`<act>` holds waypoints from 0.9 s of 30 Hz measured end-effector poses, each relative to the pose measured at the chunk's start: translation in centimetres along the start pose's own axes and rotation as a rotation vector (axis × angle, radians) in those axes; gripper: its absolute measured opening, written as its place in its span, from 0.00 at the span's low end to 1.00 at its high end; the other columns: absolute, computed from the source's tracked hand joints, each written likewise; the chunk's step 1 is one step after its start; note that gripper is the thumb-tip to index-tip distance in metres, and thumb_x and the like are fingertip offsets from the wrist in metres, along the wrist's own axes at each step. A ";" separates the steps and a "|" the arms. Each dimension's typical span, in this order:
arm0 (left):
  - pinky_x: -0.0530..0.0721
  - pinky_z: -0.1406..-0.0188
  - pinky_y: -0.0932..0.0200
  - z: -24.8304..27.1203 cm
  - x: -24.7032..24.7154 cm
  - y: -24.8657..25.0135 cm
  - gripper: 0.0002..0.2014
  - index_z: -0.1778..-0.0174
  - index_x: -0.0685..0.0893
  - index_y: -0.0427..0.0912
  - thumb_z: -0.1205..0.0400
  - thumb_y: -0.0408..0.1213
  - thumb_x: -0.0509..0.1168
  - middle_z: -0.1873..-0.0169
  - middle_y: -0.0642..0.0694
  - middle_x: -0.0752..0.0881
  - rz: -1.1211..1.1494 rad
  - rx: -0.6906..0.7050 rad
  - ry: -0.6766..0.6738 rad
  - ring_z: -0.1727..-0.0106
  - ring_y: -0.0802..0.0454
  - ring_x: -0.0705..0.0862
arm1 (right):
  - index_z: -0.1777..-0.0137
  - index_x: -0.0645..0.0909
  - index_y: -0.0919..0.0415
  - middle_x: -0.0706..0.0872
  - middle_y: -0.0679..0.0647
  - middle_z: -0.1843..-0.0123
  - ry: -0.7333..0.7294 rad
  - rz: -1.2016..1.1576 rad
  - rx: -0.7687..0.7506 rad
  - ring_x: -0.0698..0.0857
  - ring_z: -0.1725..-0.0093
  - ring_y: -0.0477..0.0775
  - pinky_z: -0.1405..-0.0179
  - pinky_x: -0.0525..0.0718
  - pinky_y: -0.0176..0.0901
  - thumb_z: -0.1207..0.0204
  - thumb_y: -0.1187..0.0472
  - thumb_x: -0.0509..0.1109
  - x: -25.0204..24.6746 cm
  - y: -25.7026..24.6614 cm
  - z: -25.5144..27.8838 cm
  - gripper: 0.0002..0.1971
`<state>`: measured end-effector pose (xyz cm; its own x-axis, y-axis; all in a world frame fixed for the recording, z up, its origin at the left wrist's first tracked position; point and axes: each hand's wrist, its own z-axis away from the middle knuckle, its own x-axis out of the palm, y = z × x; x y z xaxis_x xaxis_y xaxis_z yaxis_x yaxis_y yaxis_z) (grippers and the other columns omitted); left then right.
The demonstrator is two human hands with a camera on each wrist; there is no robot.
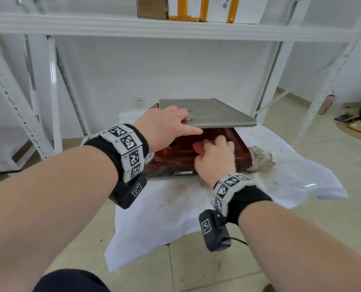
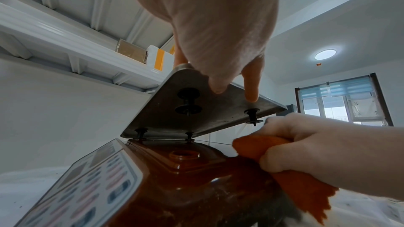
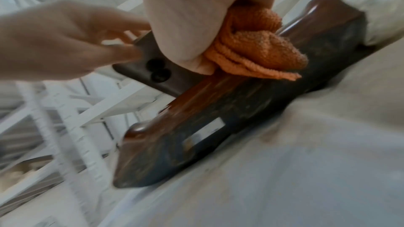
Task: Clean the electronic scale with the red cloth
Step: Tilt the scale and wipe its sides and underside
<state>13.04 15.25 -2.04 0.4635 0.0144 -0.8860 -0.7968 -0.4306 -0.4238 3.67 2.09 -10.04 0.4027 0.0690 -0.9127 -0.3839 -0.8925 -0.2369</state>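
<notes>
Left hand [image 1: 164, 125] pinches the steel pan [image 1: 207, 112] tilted up at frame centre, right hand [image 1: 214, 157] wads the red cloth [image 1: 198, 149] onto the electronic scale [image 1: 234, 157] body below — keypad [image 2: 87, 187] labels too blurry to read.

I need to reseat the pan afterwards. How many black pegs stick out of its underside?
4 on the pan: one mid-plate, one by the near right edge, two along the far edge. None seem hidden.
</notes>
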 end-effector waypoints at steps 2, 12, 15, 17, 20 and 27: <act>0.74 0.60 0.55 0.1 0.0 0.2 0.31 0.24 0.58 0.72 0.16 0.31 0.51 0.36 0.47 0.71 -0.003 -0.005 -0.004 0.40 0.48 0.72 | 0.30 0.75 0.60 0.72 0.61 0.35 -0.055 -0.053 -0.104 0.70 0.42 0.64 0.40 0.69 0.50 0.26 0.57 0.63 0.1 -1.8 0.6 0.24; 0.74 0.61 0.58 0.4 -0.3 0.7 0.35 0.24 0.55 0.72 0.18 0.32 0.58 0.35 0.48 0.69 -0.039 -0.016 -0.068 0.39 0.50 0.70 | 0.34 0.77 0.54 0.75 0.55 0.39 -0.255 -0.158 -0.409 0.69 0.40 0.60 0.41 0.79 0.52 0.25 0.64 0.61 0.7 -5.3 0.7 0.19; 0.73 0.61 0.58 0.4 -0.4 0.7 0.35 0.24 0.55 0.72 0.18 0.31 0.57 0.34 0.48 0.69 -0.039 -0.015 -0.077 0.38 0.50 0.70 | 0.32 0.75 0.52 0.75 0.54 0.36 -0.298 -0.099 -0.487 0.69 0.38 0.59 0.40 0.78 0.52 0.25 0.65 0.61 0.7 -5.1 0.3 0.21; 0.75 0.59 0.57 0.5 -0.4 0.7 0.33 0.24 0.57 0.71 0.17 0.31 0.53 0.34 0.48 0.69 -0.020 -0.012 -0.063 0.38 0.49 0.70 | 0.29 0.76 0.49 0.75 0.52 0.34 -0.302 -0.097 -0.528 0.70 0.36 0.58 0.37 0.76 0.50 0.26 0.67 0.62 0.5 -4.3 0.3 0.25; 0.74 0.59 0.56 0.6 -0.3 0.9 0.31 0.24 0.59 0.71 0.16 0.31 0.51 0.34 0.47 0.70 -0.003 -0.019 -0.052 0.36 0.49 0.70 | 0.30 0.78 0.48 0.76 0.48 0.32 -0.262 -0.115 -0.511 0.70 0.36 0.56 0.35 0.75 0.50 0.27 0.66 0.63 -0.1 -2.3 0.4 0.25; 0.71 0.62 0.55 0.6 -0.4 1.3 0.36 0.24 0.57 0.72 0.18 0.26 0.52 0.34 0.46 0.70 0.009 -0.038 -0.069 0.35 0.47 0.69 | 0.35 0.82 0.49 0.81 0.50 0.39 -0.120 -0.164 -0.253 0.74 0.39 0.54 0.38 0.76 0.47 0.27 0.64 0.63 -1.9 5.2 0.2 0.21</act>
<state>11.63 15.25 -2.36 0.4278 0.0718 -0.9010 -0.7848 -0.4650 -0.4096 0.73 -2.60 -9.58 0.3353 0.2603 -0.9054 -0.0972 -0.9464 -0.3081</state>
